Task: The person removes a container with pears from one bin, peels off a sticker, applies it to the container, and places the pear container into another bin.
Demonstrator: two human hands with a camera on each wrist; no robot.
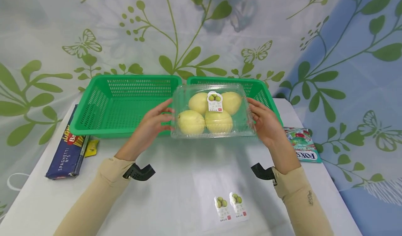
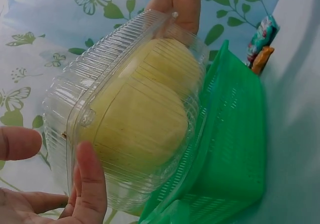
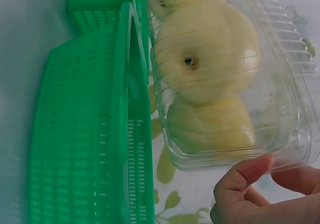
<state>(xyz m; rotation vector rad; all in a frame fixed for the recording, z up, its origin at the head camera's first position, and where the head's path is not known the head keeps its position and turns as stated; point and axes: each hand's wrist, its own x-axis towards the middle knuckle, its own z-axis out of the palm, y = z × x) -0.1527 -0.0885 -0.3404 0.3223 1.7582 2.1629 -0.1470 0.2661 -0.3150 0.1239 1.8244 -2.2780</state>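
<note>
A clear plastic fruit box with several round, pale-yellow, pear-like fruits is held up between both hands, its lid shut. On the lid sits a white label with green fruits printed on it. My left hand holds the box's left end; in the left wrist view its fingers lie against the rim while the thumb stands apart. At the other end my right hand grips the edge, thumb and fingers pinching the rim in the right wrist view. The box overlaps the right green basket in the head view.
Another green basket stands at left. Beside it lie a blue spaghetti pack and a small yellow packet. A Foxs bag lies at right. Two more labels on a backing sheet are near the front edge. A patterned curtain hangs behind.
</note>
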